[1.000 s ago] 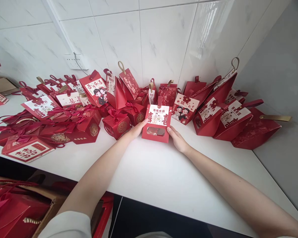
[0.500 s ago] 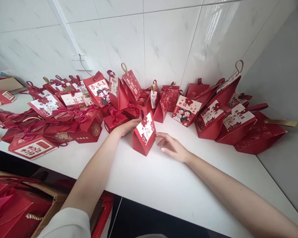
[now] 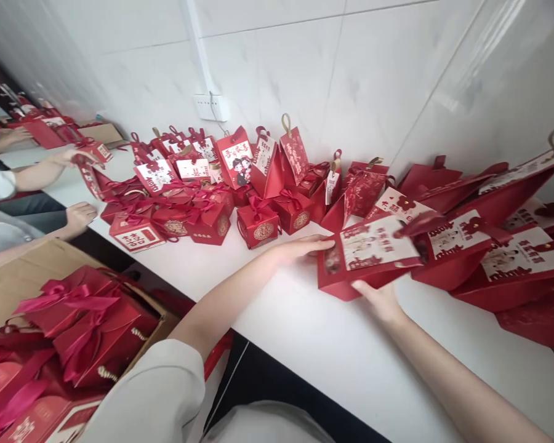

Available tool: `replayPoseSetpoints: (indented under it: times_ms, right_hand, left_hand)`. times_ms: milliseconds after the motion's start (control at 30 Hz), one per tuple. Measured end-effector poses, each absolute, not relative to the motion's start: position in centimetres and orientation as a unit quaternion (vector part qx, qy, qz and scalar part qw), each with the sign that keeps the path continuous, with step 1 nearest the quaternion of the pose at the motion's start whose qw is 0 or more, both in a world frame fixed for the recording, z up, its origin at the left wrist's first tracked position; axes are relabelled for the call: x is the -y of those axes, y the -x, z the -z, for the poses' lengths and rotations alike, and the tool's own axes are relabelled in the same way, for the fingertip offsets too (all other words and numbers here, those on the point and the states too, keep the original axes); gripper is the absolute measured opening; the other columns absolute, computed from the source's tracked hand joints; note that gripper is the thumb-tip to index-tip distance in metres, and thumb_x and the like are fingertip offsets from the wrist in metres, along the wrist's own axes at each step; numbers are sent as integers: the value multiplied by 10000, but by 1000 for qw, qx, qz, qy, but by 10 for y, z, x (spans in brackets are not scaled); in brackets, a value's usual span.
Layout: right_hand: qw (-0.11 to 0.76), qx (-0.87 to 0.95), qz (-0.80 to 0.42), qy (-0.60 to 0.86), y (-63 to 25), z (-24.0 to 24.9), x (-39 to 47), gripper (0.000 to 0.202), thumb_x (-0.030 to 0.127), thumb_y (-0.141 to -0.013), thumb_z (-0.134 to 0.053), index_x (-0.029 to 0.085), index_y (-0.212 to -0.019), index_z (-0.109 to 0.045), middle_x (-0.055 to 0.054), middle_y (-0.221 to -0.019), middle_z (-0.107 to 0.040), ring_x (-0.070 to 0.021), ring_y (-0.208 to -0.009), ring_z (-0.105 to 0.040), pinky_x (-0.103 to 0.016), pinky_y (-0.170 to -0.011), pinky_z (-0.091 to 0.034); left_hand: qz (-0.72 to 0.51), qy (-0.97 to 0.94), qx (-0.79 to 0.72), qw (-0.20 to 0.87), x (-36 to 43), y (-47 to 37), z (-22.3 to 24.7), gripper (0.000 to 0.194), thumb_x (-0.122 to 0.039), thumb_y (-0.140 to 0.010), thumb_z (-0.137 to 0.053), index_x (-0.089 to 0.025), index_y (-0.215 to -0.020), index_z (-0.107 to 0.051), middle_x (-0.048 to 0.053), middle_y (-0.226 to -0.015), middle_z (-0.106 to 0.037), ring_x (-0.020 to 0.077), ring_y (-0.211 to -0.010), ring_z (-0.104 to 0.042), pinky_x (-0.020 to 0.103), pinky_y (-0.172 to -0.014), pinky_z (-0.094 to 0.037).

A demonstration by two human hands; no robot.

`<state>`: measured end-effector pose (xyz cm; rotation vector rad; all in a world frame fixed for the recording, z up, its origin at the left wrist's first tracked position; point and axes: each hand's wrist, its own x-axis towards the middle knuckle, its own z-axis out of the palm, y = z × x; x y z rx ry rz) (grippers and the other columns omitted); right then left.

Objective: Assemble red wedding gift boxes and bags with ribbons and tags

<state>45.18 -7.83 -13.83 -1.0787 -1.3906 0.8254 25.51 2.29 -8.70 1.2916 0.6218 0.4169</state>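
Note:
A red gift box [image 3: 373, 246] with a white printed label and a dark red handle loop is held between both my hands, tilted, at the left end of a row of similar boxes. My left hand [image 3: 298, 249] has its fingers against the box's left edge; its thumb is hidden. My right hand [image 3: 382, 301] grips the lower front edge, thumb on the near side and the other fingers out of sight behind it. Part of a box with a cartoon couple label [image 3: 394, 203] shows just behind.
More upright red boxes [image 3: 526, 258] crowd the right along the tiled wall. Ribboned red boxes [image 3: 258, 224] stand left on the white table [image 3: 277, 301]. A carton [image 3: 166, 326] of boxes sits low left. Beside it is a co-worker's hand [image 3: 80, 215]; farther off, another hand holds a box.
The gift box has moved right, from mid-table to the row, and is now tilted. My right hand has taken hold of it; my left hand has followed. The view has swung left.

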Motion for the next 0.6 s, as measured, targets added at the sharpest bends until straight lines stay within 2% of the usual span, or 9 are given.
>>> replayPoseSetpoints:
  times_ms: [100,167,233,333,400,500,600]
  right_hand:
    - [580,566,-292,508,-460,138,85,700,600,-710,-722,221,-1274,-553,-150,-1211,-638,-379,-1129,-595,-611,-1003,-444]
    - [563,589,-277,509,-458,135,91,707,594,-696,-739,223,-1270,-559,-157,-1205,-635,-388,-1116,-596,-612,-974,-467]
    - [561,617,-281,475,-452,131,95,806,613,-682,-745,231,-1345,-493,-173,-1289,-577,-394,-1172,-563,-612,-972,-469]
    - [571,643,-313,404,-441,127,98,939,617,-750,-683,318,-1508,-215,-146,-1524,-322,-368,-1332,-431,-611,-1026,-420]
    - [549,654,-358,376,-435,128,100,867,560,-844,-600,399,-1524,-88,-100,-1596,-161,-338,-1351,-419,-598,-1027,-425]
    - [510,662,-403,373,-435,134,102,765,465,-895,-557,449,-1511,-104,-77,-1606,-135,-317,-1242,-539,-575,-960,-489]
    - [507,649,-404,398,-439,140,103,702,437,-882,-588,442,-1484,-226,-74,-1584,-208,-319,-1189,-574,-572,-916,-520]
  left_hand:
    - [-175,-443,-222,851,-2,-267,98,754,-755,-778,-460,-148,-1195,-623,172,-1169,-673,321,-1095,-636,516,-971,-474]
    - [-151,-385,-224,883,10,-273,97,789,-764,-797,-393,-127,-1214,-600,190,-1124,-680,325,-1018,-662,546,-921,-493]
    - [-172,-357,-270,877,18,-272,84,729,-713,-832,-391,-138,-1234,-586,179,-1120,-682,306,-989,-670,528,-905,-507]
    - [-274,-340,-316,843,28,-252,38,668,-671,-867,-373,-159,-1237,-590,163,-1160,-670,300,-1049,-655,490,-920,-516]
    - [-344,-335,-297,825,37,-226,-5,663,-669,-891,-335,-157,-1217,-599,154,-1162,-670,317,-1120,-630,491,-930,-519]
    - [-478,-361,-329,730,59,-174,-69,552,-590,-943,-309,-184,-1166,-610,90,-1119,-692,320,-1164,-612,481,-916,-536]
    - [-553,-434,-397,590,86,-115,-122,606,-601,-954,-249,-167,-1203,-590,57,-1152,-682,356,-1205,-573,498,-898,-522]
